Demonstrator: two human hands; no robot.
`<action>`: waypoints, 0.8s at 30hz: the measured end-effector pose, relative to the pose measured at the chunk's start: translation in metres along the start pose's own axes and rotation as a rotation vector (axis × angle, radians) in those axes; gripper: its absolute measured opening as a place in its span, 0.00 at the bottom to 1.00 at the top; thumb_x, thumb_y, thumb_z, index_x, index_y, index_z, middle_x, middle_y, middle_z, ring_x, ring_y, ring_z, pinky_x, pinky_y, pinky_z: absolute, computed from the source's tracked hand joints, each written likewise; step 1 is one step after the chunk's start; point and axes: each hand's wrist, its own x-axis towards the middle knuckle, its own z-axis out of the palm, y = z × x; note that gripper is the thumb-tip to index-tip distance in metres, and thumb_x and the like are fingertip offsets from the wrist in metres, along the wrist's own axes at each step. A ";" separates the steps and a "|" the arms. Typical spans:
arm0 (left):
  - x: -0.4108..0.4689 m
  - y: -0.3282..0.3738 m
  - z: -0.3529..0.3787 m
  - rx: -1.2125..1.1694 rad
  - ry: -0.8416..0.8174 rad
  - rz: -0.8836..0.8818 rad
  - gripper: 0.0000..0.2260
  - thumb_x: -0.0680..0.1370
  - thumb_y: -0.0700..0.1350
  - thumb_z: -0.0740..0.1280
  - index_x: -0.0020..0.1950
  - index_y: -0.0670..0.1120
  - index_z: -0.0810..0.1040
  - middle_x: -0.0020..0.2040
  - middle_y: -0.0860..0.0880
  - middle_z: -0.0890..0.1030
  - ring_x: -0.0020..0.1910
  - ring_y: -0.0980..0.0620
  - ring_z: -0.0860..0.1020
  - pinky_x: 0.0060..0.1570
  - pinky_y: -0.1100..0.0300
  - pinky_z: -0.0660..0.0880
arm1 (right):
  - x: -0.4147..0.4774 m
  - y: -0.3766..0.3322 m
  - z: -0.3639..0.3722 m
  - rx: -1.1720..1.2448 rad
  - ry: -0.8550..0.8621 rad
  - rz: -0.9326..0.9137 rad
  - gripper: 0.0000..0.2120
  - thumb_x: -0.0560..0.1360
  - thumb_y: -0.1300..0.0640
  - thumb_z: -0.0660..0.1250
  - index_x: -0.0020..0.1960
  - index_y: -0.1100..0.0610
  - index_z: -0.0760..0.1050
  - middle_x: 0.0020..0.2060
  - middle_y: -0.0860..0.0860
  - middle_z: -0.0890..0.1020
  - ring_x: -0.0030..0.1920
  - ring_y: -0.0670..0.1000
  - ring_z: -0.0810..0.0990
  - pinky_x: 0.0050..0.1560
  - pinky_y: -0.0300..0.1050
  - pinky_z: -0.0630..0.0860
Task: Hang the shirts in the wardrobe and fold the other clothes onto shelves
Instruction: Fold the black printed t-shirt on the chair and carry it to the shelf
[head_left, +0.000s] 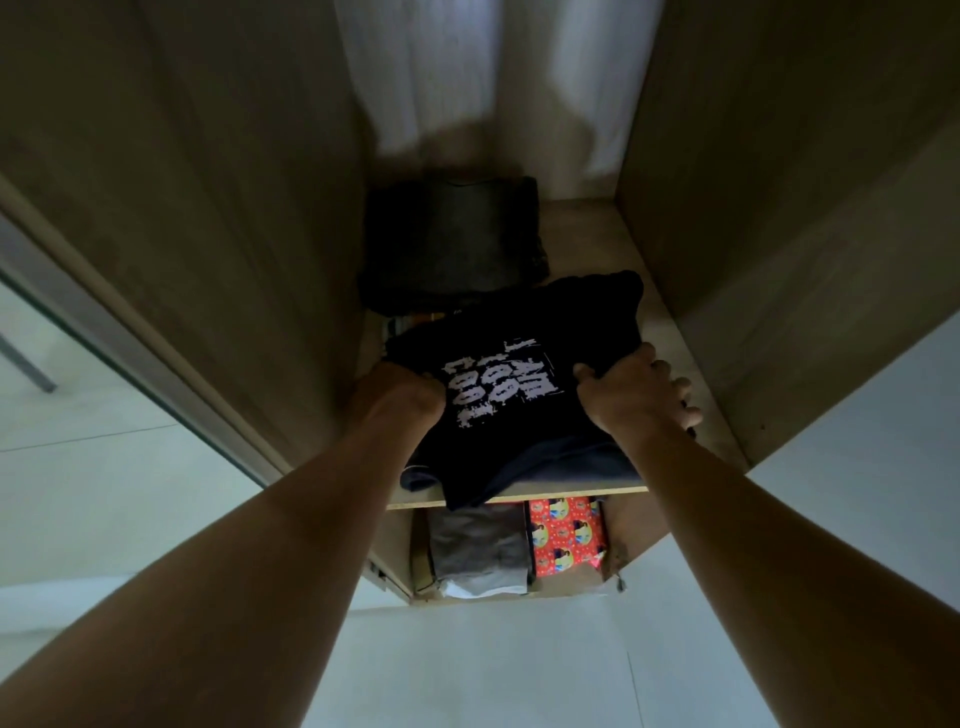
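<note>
White lettering is being displayed by the black T-shirt (514, 389) on the shelf (571, 493), red-and-yellow print by the box (565, 532) beneath it.

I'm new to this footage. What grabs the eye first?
A black T-shirt with white lettering lies mid-frame on the wardrobe shelf, held at its sides by the left hand and right hand. On the shelf below, a bright red patterned package stands out beside grey folded clothes.
</note>
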 end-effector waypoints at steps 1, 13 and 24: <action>0.000 0.002 -0.002 -0.006 0.001 0.014 0.20 0.82 0.54 0.59 0.65 0.41 0.76 0.64 0.39 0.78 0.63 0.39 0.77 0.58 0.53 0.74 | 0.000 0.002 -0.002 0.007 0.030 -0.001 0.38 0.77 0.36 0.62 0.75 0.60 0.59 0.72 0.62 0.67 0.72 0.66 0.64 0.68 0.67 0.63; 0.000 0.034 -0.040 -0.436 0.225 0.107 0.20 0.85 0.48 0.56 0.77 0.47 0.61 0.65 0.40 0.75 0.61 0.39 0.77 0.53 0.48 0.75 | -0.002 0.000 -0.002 0.319 0.218 -0.099 0.22 0.79 0.46 0.66 0.65 0.60 0.68 0.61 0.61 0.78 0.64 0.64 0.75 0.61 0.59 0.74; 0.016 0.009 -0.014 -0.626 -0.065 -0.046 0.18 0.83 0.46 0.62 0.72 0.43 0.70 0.53 0.46 0.78 0.44 0.47 0.78 0.40 0.59 0.73 | 0.021 0.002 -0.011 0.240 -0.024 -0.029 0.24 0.76 0.38 0.66 0.59 0.56 0.77 0.49 0.56 0.81 0.54 0.61 0.81 0.48 0.48 0.74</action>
